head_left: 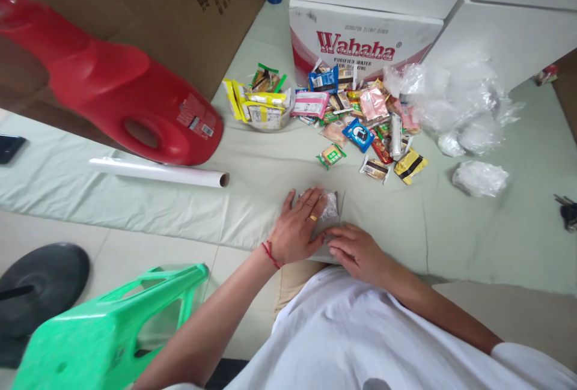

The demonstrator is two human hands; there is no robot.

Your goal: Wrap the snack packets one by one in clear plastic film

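Head view: my left fingers lie flat over a crinkled packet on the bench;
likely to stop it sliding; my right fingers curl narrowly beside it, pinching or not I cannot tell; wrapped snacks lie heaped beyond both, presumably for reach.
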